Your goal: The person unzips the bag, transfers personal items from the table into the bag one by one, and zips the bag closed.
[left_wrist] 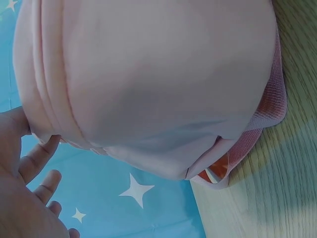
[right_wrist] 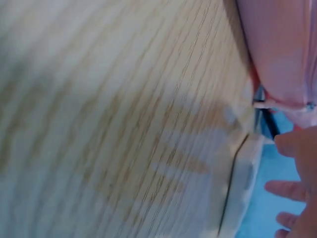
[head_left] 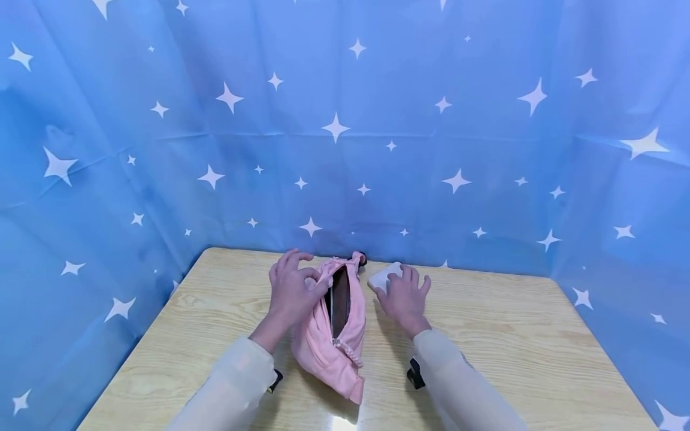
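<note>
A pink waist bag (head_left: 318,344) stands on the table with its zipper undone, showing a dark brown lining (head_left: 339,299). Its zipper pull carries a pale beaded strap (head_left: 349,353). At the bag's upper left edge, my left hand (head_left: 291,290) pinches the fabric between thumb and index finger. The left wrist view shows that hand (left_wrist: 29,178) with its other fingers spread. To the right of the bag lies a white flat box-like object (head_left: 384,276). My right hand (head_left: 404,299) is over its near right side, fingers loosely bent; in the right wrist view the fingers (right_wrist: 292,188) extend beside the object (right_wrist: 243,183).
Both things are on a light wood-grain table (head_left: 485,347). A blue curtain (head_left: 334,167) with white stars hangs behind the table and along both sides. A black buckle (head_left: 363,258) sits at the bag's far end. Black wrist straps (head_left: 415,374) show under the sleeves.
</note>
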Motion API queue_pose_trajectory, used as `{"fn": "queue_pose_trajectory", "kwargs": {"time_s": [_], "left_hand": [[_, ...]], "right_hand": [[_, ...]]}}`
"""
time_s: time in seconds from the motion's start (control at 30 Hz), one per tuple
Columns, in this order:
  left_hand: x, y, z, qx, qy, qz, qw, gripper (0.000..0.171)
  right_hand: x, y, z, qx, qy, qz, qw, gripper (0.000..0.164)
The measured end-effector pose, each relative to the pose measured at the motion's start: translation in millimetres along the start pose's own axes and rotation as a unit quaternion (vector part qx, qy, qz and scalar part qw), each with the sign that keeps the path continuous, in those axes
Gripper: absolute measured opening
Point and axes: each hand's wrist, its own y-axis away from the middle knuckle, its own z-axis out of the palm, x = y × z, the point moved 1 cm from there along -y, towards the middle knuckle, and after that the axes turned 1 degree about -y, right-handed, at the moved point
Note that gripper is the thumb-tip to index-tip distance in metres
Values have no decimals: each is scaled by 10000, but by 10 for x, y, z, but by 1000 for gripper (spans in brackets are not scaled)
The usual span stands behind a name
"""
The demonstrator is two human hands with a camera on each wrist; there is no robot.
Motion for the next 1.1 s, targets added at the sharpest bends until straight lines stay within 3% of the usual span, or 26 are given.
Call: {"fn": "queue_pose_trajectory", "kwargs": {"time_s": [0.23,0.5,0.9,1.0,1.1], "left_hand": [[52,5,17,-50,65,5,10000,17],[83,20,46,-123,74,-16,9999,18],[48,-1,17,-38,-31,10,10000,17],[29,1,18,-69,-59,-37,10000,17],[15,5,20,-80,-50,-65,9999,17]], "right_hand": [[13,-88,67,-416,658,-458,9959,52],[59,-103,152,-820,911,-752,9896,48],[120,-52,171,-308,287,-1020,9939,28],[124,-52,163,-148,172,-909,9956,32],[143,-68,154,50,165,-582,9982,46]]}}
